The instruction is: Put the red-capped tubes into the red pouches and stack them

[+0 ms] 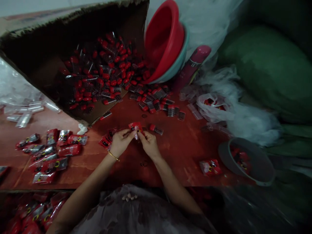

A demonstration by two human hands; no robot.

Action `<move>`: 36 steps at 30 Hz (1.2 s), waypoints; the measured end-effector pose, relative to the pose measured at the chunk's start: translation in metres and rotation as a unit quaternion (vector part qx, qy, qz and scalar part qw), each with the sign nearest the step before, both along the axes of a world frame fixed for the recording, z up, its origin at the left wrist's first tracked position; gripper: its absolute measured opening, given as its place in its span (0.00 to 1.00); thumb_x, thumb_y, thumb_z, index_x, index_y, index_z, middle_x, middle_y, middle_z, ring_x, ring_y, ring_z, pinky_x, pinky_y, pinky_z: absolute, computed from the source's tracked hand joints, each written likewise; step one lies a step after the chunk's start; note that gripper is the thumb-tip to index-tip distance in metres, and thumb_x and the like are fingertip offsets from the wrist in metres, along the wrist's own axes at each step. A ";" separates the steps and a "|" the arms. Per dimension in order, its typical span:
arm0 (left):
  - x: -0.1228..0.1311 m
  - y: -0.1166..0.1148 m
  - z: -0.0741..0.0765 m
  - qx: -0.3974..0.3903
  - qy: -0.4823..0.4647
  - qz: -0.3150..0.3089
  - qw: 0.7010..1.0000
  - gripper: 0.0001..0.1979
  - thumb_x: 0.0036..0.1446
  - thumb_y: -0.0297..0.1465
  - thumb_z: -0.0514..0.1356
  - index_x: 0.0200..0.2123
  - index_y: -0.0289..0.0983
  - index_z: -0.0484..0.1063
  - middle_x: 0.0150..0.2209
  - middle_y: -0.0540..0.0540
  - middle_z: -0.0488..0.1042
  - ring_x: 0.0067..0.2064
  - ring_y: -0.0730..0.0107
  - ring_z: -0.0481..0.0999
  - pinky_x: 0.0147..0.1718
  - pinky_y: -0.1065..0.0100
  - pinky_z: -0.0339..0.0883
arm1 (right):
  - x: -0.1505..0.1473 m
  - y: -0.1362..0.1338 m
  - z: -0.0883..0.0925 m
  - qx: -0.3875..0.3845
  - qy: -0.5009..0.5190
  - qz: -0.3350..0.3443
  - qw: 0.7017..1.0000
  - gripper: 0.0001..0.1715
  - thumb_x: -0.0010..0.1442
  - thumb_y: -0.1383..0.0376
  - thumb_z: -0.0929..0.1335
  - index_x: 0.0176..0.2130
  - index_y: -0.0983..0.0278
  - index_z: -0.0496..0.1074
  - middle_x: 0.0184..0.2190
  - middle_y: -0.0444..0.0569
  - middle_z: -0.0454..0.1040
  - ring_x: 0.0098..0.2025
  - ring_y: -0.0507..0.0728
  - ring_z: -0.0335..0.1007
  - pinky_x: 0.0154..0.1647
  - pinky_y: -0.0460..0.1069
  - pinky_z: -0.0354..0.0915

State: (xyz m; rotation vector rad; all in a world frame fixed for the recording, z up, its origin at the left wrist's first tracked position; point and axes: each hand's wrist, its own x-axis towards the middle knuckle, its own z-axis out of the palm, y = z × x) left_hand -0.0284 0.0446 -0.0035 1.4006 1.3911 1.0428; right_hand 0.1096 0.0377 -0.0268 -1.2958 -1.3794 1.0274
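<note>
Both my hands meet over the middle of the red table (180,152), pinching a small red printed packet (135,126) between thumbs and fingers. My left hand (120,141) grips its left side, with a gold bangle on the wrist. On its right side is my right hand (149,143). Several flat red packets (105,140) lie just beside my left hand. A small clear container with a red cap (156,129) rests a little beyond my right hand. Whether something is inside the held packet I cannot make out.
A tipped cardboard box (102,112) spills many red-capped clear containers (109,74). Behind stand a red basin (180,32) and a pink spray can (192,65). Filled packets (50,159) lie at left. A grey bowl (264,182) and plastic bags (253,120) are at right.
</note>
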 end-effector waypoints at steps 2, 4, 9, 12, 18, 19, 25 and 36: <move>0.007 -0.002 -0.001 -0.056 -0.127 0.036 0.990 0.14 0.43 0.41 0.64 0.24 0.35 0.76 0.23 0.50 0.73 0.26 0.73 0.69 0.29 0.71 0.62 | -0.003 -0.002 0.001 -0.011 0.017 0.019 1.000 0.19 0.57 0.54 0.62 0.23 0.64 0.65 0.18 0.41 0.63 0.21 0.49 0.58 0.23 0.44 0.56; 0.013 -0.003 -0.002 -0.094 -0.207 0.065 0.972 0.14 0.37 0.40 0.67 0.23 0.34 0.76 0.22 0.51 0.73 0.25 0.75 0.68 0.28 0.72 0.61 | -0.004 -0.004 0.001 -0.008 0.015 0.029 0.999 0.19 0.57 0.54 0.61 0.23 0.64 0.65 0.18 0.42 0.64 0.21 0.49 0.59 0.23 0.44 0.58; 0.016 -0.002 0.003 -0.142 -0.274 0.105 0.945 0.16 0.29 0.39 0.71 0.19 0.33 0.75 0.19 0.52 0.72 0.23 0.78 0.67 0.28 0.73 0.62 | 0.017 -0.004 0.005 0.059 -0.124 0.014 0.990 0.21 0.61 0.54 0.59 0.27 0.65 0.70 0.23 0.46 0.71 0.27 0.52 0.66 0.30 0.46 0.62; 0.015 -0.001 0.010 -0.193 -0.317 0.132 0.919 0.19 0.24 0.39 0.72 0.19 0.33 0.73 0.19 0.52 0.72 0.23 0.78 0.68 0.28 0.72 0.64 | 0.052 0.002 0.005 0.132 -0.314 -0.039 0.939 0.21 0.58 0.54 0.63 0.44 0.66 0.70 0.42 0.55 0.73 0.44 0.60 0.65 0.46 0.54 0.61; 0.020 -0.003 0.014 -0.271 -0.355 0.126 0.886 0.20 0.27 0.39 0.72 0.24 0.34 0.74 0.22 0.49 0.74 0.25 0.75 0.72 0.28 0.70 0.65 | 0.097 0.009 -0.016 0.089 -0.512 -0.045 0.853 0.20 0.58 0.64 0.62 0.49 0.68 0.67 0.48 0.60 0.70 0.46 0.66 0.64 0.44 0.60 0.61; 0.021 -0.004 0.013 -0.275 -0.356 0.123 0.884 0.20 0.27 0.39 0.72 0.25 0.34 0.74 0.22 0.49 0.74 0.25 0.74 0.72 0.28 0.70 0.65 | 0.097 0.007 -0.018 0.094 -0.504 -0.044 0.858 0.19 0.58 0.64 0.61 0.48 0.68 0.68 0.46 0.60 0.71 0.45 0.65 0.65 0.44 0.59 0.61; 0.024 -0.009 0.014 -0.257 -0.349 0.136 0.891 0.21 0.25 0.39 0.72 0.23 0.34 0.73 0.22 0.49 0.73 0.24 0.75 0.72 0.27 0.71 0.65 | 0.085 -0.035 -0.007 0.044 -0.212 -0.060 0.975 0.16 0.61 0.61 0.57 0.42 0.65 0.68 0.27 0.49 0.74 0.27 0.55 0.70 0.30 0.49 0.66; 0.030 -0.018 0.016 -0.217 -0.295 0.090 0.926 0.20 0.26 0.43 0.71 0.20 0.33 0.75 0.21 0.49 0.74 0.25 0.76 0.69 0.26 0.72 0.62 | 0.064 -0.059 0.030 -0.095 0.032 0.055 0.993 0.16 0.57 0.57 0.61 0.33 0.65 0.70 0.15 0.40 0.66 0.15 0.47 0.60 0.16 0.42 0.58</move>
